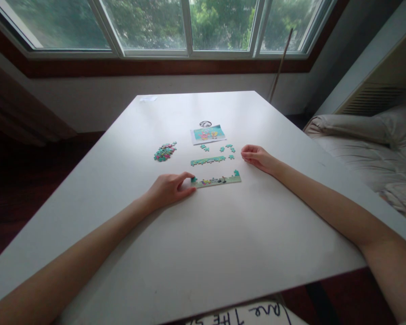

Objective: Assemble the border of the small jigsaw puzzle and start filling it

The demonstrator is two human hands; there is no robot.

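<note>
The near puzzle strip (pixel 219 181), pinched at nine o'clock by the left hand (pixel 169 187), is likely being built, loose pieces (pixel 222 149) at twelve o'clock maybe needed next, and what's in the right hand (pixel 257 155) can't be told.

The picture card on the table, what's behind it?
Just behind the picture card, a round, dark-rimmed thing lies on the white table. Anything under the card is covered.

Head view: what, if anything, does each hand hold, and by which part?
The left hand has fingers at the nearer strip's left end; whether they grip it cannot be told. The right hand shows nothing held, though curled fingers could hide something.
</note>
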